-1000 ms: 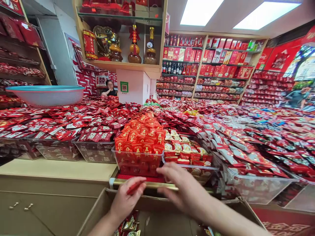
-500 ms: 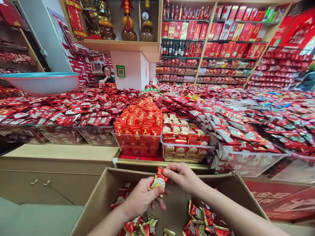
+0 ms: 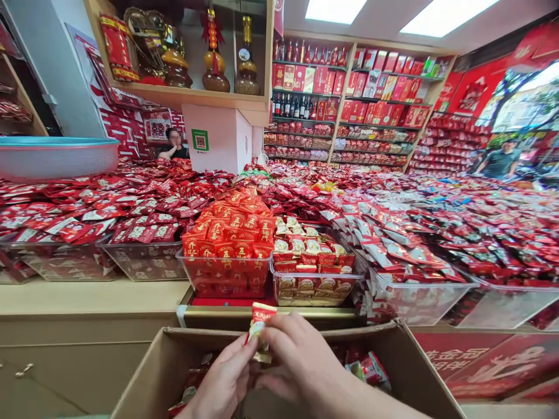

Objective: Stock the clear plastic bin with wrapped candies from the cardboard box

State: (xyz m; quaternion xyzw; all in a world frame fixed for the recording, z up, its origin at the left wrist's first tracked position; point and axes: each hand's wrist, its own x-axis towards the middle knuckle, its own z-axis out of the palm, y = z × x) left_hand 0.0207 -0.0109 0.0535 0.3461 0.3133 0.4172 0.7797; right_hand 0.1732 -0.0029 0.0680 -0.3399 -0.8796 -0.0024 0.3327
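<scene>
Over the open cardboard box [image 3: 430,369], my left hand [image 3: 227,375] grips a small red-and-gold durian candy packet [image 3: 262,313] between thumb and fingers. My right hand [image 3: 301,358] is closed against the packet's right side, its fingers covering part of it. A gold crimped edge shows below the fingers; whether it belongs to the same packet I cannot tell. More loose packets [image 3: 371,368] lie inside the box, partly hidden by my hands and arms. Just beyond stands a clear bin [image 3: 317,289] with matching packets stacked in rows.
A clear bin of orange-red packets [image 3: 227,233] stands left of the durian bin. To the right is a bin of white-and-red packets [image 3: 393,250]. A blue-rimmed basin [image 3: 56,157] rests at the left. Two people are in the background, one [image 3: 502,160] at the far right.
My view has tilted up and shifted right. The packet is now more upright, and my right hand has moved in closer around it, covering more of it.
</scene>
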